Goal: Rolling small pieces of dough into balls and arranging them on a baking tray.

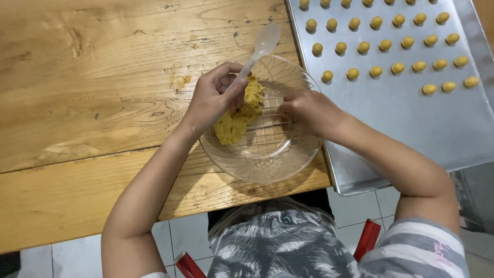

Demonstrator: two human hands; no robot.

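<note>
- Left hand [210, 100]: grip closed around the handle of a clear plastic spoon [257, 51]; the spoon bowl points up and away from the grip, out over the far rim of the dish.
- Yellow dough lump [239, 116]: lies inside the clear glass dish [267, 164], directly under and touching the left grip; it spreads from the fingertips down toward the near-left wall of the dish.
- Right hand [309, 110]: fingers curled in, tips pressed together at the dough's right edge. Whether a pinch of dough sits between them, cannot tell; grip reads as closed.
- Dish rests on the wooden desk [77, 103], at its near edge; both grips sit within its rim.
- Metal baking tray [411, 128]: just right of the right grip, touching or nearly touching the dish rim.
- Small dough balls [375, 71]: in rows on the tray, up and to the right of the right grip, well apart from each other.
</note>
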